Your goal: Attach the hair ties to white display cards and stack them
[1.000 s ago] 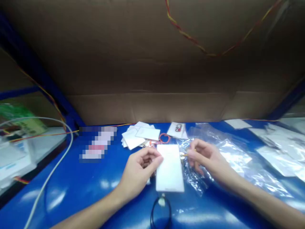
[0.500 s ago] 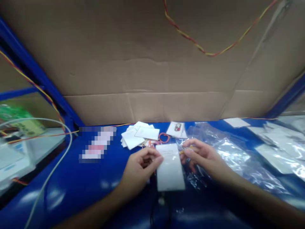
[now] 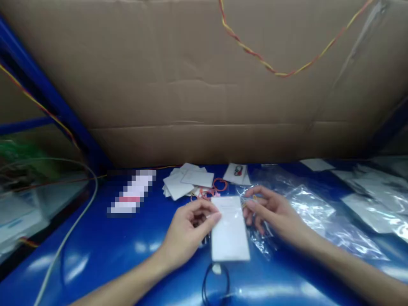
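A white card (image 3: 231, 236) stands tilted in front of me, its left edge pinched between the thumb and fingers of my left hand (image 3: 186, 227). Beside the card's right edge, my right hand (image 3: 276, 212) has thumb and fingers drawn together around something thin and partly yellow, too small to name. Whether that touches the card, I cannot tell. Below the card lies a black cord loop (image 3: 203, 282) with a small white piece (image 3: 216, 268) at its top. Orange-red bands (image 3: 219, 184) lie just beyond the card.
White cards (image 3: 178, 185) lie heaped at the back, with a printed card (image 3: 235, 173) to their right. Clear plastic bags (image 3: 312, 208) spread over the blue tabletop (image 3: 143, 238) at right. Cardboard (image 3: 204, 85) walls the back; a twisted wire (image 3: 283, 75) hangs there.
The card has shifted slightly down and right with my left hand. My right hand keeps almost the same place beside it.
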`<state>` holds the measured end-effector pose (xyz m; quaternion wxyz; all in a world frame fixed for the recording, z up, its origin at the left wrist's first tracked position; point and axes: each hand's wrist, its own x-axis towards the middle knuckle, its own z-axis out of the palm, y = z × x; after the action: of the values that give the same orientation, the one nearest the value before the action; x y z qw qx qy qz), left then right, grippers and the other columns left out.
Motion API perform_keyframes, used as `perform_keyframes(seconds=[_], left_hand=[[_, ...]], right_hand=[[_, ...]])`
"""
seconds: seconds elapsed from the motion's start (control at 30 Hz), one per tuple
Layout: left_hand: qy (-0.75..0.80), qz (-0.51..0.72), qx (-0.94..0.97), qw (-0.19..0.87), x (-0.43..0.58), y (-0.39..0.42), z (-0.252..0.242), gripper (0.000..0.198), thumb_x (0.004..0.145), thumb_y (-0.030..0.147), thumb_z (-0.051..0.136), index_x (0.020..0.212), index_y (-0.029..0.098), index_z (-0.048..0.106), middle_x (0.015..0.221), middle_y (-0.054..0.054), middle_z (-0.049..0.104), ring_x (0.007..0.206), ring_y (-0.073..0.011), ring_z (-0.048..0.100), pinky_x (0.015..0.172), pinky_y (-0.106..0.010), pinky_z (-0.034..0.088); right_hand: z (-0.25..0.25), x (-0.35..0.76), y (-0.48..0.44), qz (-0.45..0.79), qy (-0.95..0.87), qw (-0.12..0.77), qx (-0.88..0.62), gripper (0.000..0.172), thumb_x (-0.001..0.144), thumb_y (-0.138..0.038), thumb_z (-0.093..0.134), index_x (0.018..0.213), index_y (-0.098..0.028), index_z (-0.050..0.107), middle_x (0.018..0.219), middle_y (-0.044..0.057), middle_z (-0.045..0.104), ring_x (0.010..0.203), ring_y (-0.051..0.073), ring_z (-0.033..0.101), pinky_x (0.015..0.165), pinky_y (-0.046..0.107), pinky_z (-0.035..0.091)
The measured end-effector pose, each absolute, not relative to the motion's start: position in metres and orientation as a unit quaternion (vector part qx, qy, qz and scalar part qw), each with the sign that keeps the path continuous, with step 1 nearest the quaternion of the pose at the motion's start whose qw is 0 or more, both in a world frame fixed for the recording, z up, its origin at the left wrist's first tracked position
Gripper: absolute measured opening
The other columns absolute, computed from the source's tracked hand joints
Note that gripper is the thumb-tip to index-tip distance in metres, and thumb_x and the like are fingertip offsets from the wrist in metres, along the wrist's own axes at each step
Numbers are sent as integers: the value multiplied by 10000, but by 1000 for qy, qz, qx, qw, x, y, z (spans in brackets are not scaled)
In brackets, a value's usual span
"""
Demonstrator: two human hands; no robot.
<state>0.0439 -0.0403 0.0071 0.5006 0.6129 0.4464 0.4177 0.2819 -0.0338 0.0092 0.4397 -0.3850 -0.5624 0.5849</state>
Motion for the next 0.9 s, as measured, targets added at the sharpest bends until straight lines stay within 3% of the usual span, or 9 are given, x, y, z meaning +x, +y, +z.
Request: perform_keyframes(seconds=[0.17, 0.4, 0.57, 0.73, 0.9], left_hand=[[450, 400, 634, 485, 43, -40, 5, 186, 872, 355, 736, 840, 175, 702, 722, -12, 667, 622, -152, 575, 565, -232, 404], [452, 383, 658, 464, 41, -41, 5, 198, 895, 367, 705, 866, 171, 706, 715, 2, 637, 631, -153, 546, 581, -240, 390], [460, 378, 663, 454, 41, -41, 5, 207, 879, 371, 716, 843, 167, 706, 660, 18, 590, 587, -136, 492, 546, -236, 347], [453, 377, 667, 456, 41, -41, 3, 209, 900, 383, 703, 874, 176, 707, 716, -5, 649, 620, -153, 537, 569, -247, 374], [453, 382, 669, 448, 40, -41, 2, 191, 892, 359, 708, 862, 170, 711, 688, 11, 619, 600, -134, 512, 555, -232, 360]], right_hand=[[8, 282, -34, 580, -573, 432, -386, 308, 926, -477, 719, 945, -224, 544, 697, -1, 724, 570, 140, 660, 447, 193, 468], [4, 281, -39, 557, -603, 411, -396, 250, 970, -435, 677, 990, -232, 532, 683, -19, 693, 547, 122, 611, 454, 188, 420], [5, 280, -41, 531, -622, 411, -402, 226, 964, -413, 688, 1071, -245, 581, 829, -4, 650, 669, 142, 628, 465, 194, 453], [7, 280, -43, 510, -629, 402, -426, 231, 963, -387, 684, 1134, -238, 636, 961, 43, 700, 665, 150, 620, 489, 236, 482], [5, 284, -42, 393, -698, 384, -459, 269, 945, -342, 681, 1195, -248, 715, 1050, 62, 763, 777, 194, 673, 588, 279, 530]])
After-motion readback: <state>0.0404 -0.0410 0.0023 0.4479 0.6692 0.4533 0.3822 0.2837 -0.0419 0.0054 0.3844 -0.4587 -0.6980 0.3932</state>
